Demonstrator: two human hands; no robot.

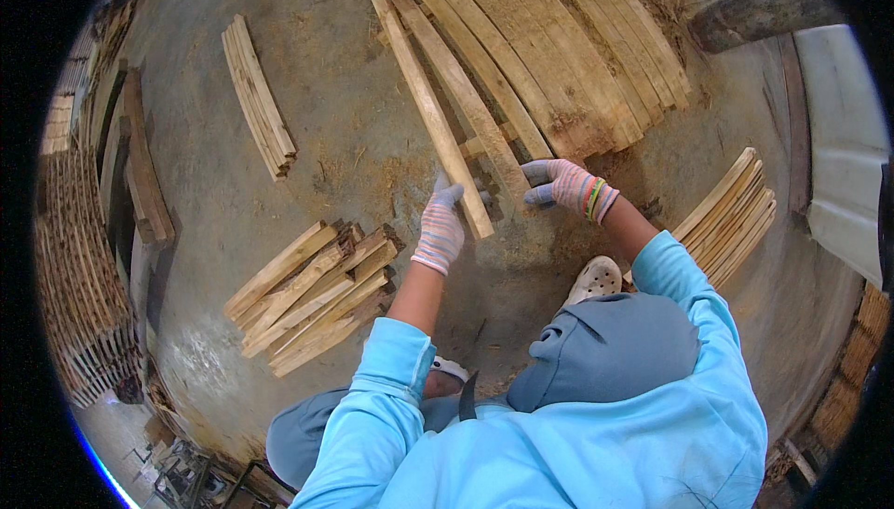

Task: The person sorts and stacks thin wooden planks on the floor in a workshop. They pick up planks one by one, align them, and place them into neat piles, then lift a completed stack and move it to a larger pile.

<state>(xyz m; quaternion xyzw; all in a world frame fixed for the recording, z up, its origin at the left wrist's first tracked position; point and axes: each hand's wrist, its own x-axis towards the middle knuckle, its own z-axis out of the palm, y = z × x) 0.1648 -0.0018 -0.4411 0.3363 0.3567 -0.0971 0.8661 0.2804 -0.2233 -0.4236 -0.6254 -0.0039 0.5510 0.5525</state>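
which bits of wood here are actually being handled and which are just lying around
In hand:
- long wooden slat, near end gripped by the left hand
- neighbouring slat, touched by the right hand
- big row of slats beside them

Lying about:
- heap of short offcuts
- small slat bundle
- slat stack at right
- log

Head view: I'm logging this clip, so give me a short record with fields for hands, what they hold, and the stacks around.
left hand: gloved, grip closed on near end of a plank
right hand: gloved, resting on the next plank
big stack: curved planks, ahead of hands
left pile: short boards on floor
far left: small bundle
right: bundle beside shoe
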